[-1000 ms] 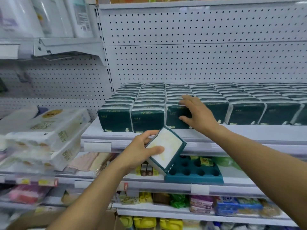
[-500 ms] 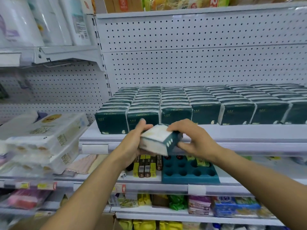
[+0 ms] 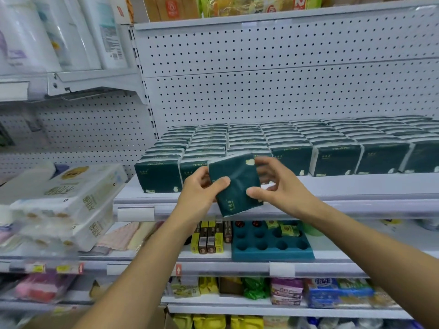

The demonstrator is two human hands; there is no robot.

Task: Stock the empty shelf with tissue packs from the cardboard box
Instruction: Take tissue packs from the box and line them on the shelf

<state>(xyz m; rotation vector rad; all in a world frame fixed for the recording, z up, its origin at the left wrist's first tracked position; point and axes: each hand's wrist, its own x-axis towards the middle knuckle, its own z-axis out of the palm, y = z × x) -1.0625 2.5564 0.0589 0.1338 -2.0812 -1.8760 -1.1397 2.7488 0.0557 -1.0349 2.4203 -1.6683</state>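
A dark green tissue pack [image 3: 236, 184] sits at the centre of the view, held in the air in front of the shelf [image 3: 356, 186], tilted so its broad glossy face looks toward the camera and its lower corner hangs over the shelf's front lip. The left hand [image 3: 202, 193] grasps its 9 o'clock edge, thumb curled over the face; the right hand [image 3: 278, 186] pinches its 3 o'clock edge, thumb on the front and fingers curled behind. The pack is a soft plastic-wrapped rectangle with small pale marks at its top and bottom.

Just behind it, from 12 toward 3 o'clock, the shelved tissue packs [image 3: 332, 157] stand upright in tight rows reaching back to the white pegboard [image 3: 261, 67]. A bare strip of white shelf runs along the front of the rows, and much open air lies above them below the next shelf up.

At 6 o'clock, one shelf down, a teal foam tray [image 3: 273, 252] with round holes holds a few small green packets in its far holes; small upright yellow-and-brown boxes [image 3: 207, 236] stand just beside it at its 9 o'clock side. At 9 o'clock, white wrapped paper roll bundles [image 3: 69, 198] are stacked, jutting past their shelf's edge. At 6 o'clock lower still sit mixed coloured packets [image 3: 285, 293].
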